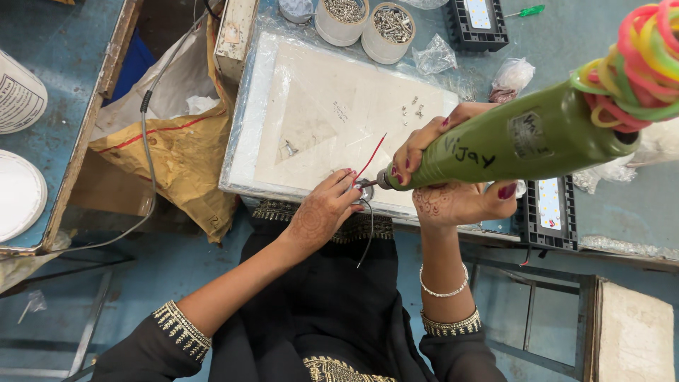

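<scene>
Right hand wrapped around a green power screwdriver, its tip at a small round metal part, left hand just beside, fingers pinching that part at the counter edge

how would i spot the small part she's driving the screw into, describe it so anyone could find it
Start at the white plastic-wrapped board on the blue bench and go to its near edge. There the left hand pins a small round metal part under the green power screwdriver. Unlike the loose screws further up, it trails red and black wires.
</scene>
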